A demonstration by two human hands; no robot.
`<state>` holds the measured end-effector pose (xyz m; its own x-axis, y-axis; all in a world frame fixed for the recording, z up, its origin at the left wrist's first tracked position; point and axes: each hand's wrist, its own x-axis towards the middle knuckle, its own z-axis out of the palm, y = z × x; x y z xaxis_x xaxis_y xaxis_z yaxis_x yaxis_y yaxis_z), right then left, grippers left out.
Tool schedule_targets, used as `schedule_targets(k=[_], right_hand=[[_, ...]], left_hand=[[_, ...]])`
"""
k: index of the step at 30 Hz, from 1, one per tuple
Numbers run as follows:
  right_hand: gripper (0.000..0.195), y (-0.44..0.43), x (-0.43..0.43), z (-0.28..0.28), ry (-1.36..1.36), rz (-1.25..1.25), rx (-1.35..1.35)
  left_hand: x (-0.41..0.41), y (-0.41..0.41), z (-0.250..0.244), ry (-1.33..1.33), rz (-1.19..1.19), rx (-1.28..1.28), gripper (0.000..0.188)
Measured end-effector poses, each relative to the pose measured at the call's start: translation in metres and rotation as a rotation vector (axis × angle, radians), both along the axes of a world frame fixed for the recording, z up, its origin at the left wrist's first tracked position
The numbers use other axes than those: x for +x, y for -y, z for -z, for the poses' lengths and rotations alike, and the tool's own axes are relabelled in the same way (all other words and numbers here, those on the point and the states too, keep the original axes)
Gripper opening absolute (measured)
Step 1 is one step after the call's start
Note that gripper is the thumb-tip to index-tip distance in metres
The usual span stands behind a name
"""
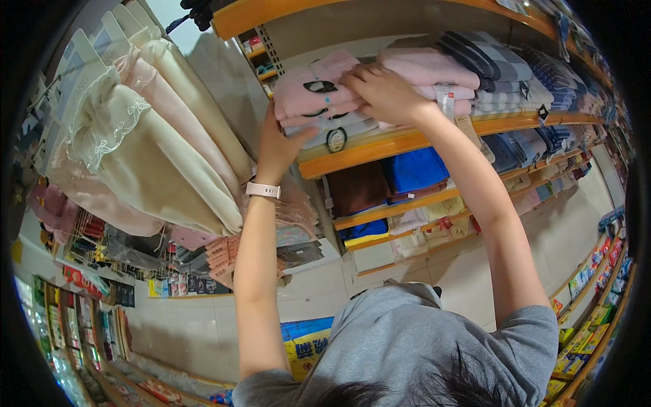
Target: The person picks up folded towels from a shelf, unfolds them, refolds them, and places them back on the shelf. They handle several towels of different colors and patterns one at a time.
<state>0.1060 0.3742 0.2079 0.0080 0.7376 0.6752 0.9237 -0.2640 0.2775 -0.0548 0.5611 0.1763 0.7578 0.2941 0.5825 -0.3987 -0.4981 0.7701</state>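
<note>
A stack of folded pink towels (pixel 300 96) lies at the left end of a wood-edged shelf, with dark oval motifs on its folds. My left hand (pixel 278 147) wraps the stack's left side, its blurred thumb along the front and the other fingers mostly hidden. On the right of the same stack, my right hand (pixel 386 94) rests with bent fingers against the upper towel; whether it grips the cloth is unclear. Below the pink layers are paler folded towels (pixel 358 129), and a round dark-rimmed tag (pixel 336 140) hangs in front.
More pink towels (pixel 432 68) and grey checked towels (pixel 488 56) fill the shelf to the right. The orange-brown shelf edge (pixel 376 150) runs below my hands. Brown and blue cloths (pixel 417 168) lie beneath. Cream and pink garments (pixel 163 142) hang close on the left.
</note>
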Motion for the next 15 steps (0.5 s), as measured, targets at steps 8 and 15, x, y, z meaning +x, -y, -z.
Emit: schedule_targets(k=[8, 15], right_hand=[[0.089, -0.02, -0.017, 0.009, 0.169, 0.023, -0.007], [0.075, -0.023, -0.002, -0.002, -0.007, -0.008, -0.008]], left_hand=[[0.002, -0.02, 0.026, -0.067, -0.13, -0.035, 0.095], [-0.012, 0.017, -0.001, -0.351, -0.736, 0.537, 0.045]])
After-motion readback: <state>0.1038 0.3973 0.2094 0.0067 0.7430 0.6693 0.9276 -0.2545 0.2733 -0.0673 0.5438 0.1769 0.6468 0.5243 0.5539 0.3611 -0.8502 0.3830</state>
